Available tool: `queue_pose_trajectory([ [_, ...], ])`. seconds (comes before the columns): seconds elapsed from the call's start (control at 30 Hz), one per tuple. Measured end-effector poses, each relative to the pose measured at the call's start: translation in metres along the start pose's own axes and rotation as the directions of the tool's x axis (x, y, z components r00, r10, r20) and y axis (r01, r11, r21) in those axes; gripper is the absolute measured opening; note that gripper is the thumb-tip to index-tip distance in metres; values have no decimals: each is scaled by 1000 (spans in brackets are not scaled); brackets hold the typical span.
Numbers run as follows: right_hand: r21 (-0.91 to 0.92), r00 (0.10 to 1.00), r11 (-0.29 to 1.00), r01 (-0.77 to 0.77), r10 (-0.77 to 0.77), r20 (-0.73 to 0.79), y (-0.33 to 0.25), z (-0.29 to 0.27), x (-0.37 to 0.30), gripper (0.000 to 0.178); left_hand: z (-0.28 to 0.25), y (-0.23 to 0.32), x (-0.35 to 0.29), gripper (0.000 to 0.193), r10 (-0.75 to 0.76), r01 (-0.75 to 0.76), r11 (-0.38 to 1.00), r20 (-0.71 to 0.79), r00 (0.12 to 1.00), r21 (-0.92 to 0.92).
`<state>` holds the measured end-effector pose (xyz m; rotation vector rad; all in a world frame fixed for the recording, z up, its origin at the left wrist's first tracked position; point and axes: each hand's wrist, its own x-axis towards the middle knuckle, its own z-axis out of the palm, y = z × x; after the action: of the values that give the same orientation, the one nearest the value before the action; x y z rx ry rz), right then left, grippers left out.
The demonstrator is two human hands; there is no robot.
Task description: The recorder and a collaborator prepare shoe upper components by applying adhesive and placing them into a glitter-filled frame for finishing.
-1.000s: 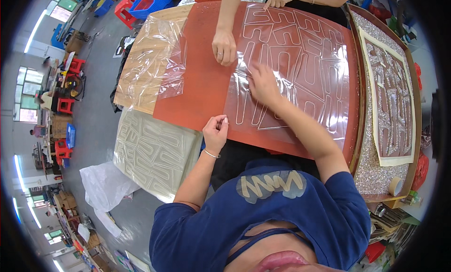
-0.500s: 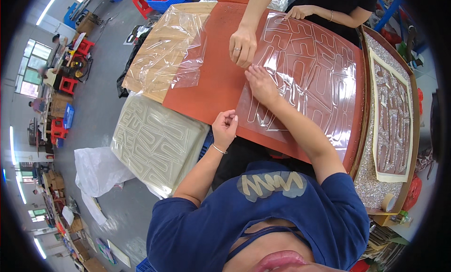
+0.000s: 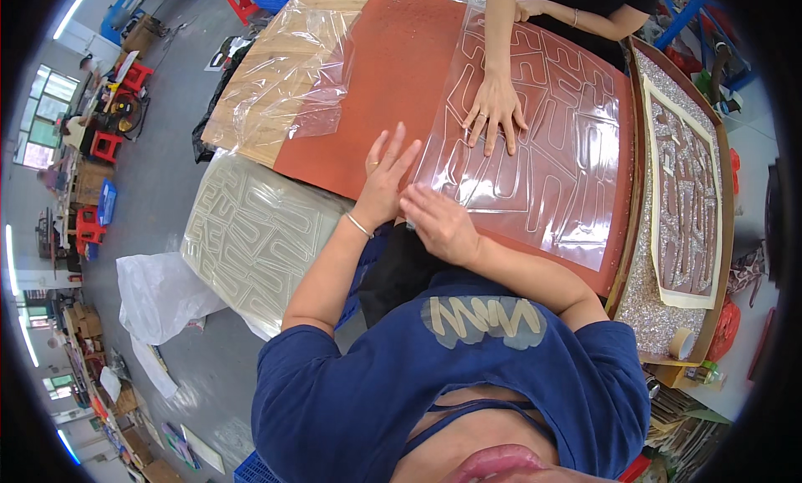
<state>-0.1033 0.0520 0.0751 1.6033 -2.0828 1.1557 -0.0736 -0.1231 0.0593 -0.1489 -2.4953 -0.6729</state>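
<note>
A clear plastic sheet [image 3: 576, 161] with raised looped shapes lies on a brick-red mat [image 3: 393, 57]. My right hand [image 3: 443, 226] is at the sheet's near left corner, by the mat's front edge. Its fingers are pressed together and closed on the corner, though the thumb side is partly hidden. Just left of it, my left hand [image 3: 383, 178] is open over the red mat with its fingers spread, holding nothing. A co-worker's hand [image 3: 496, 107] rests spread out on the sheet, with the other hand [image 3: 528, 10] at the far edge.
Left of the mat, crumpled clear film [image 3: 284, 65] covers a wooden board [image 3: 238, 107]. A stack of moulded pale sheets [image 3: 251, 232] stands below. To the right, a glittery tray [image 3: 656, 257] holds a cream-framed panel [image 3: 687, 199] and a tape roll [image 3: 682, 343]. A white bag [image 3: 163, 295] lies on the floor.
My right hand has drawn back toward me to the sheet's near corner. My left hand has risen and spread its fingers. The co-worker's hand has shifted right and flattened onto the sheet.
</note>
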Motion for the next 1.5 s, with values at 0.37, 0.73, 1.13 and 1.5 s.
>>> queue_pose_trajectory([
  [0.37,194,952,940,281,-298,65,-51,-36,7,35,-35,2,-27,21,264,-258,965,192,945,-56],
  [0.73,490,909,773,404,-400,-119,-72,-35,65,32,-103,28,-101,20,-163,183,933,88,983,-311],
  [1.13,730,851,483,-483,457,261,14,44,117,23,-110,-20,-121,12,-729,792,259,427,536,-552],
  [1.5,565,680,465,-682,688,254,113,101,130,25,-93,-79,-100,23,-756,789,-84,555,348,-609],
])
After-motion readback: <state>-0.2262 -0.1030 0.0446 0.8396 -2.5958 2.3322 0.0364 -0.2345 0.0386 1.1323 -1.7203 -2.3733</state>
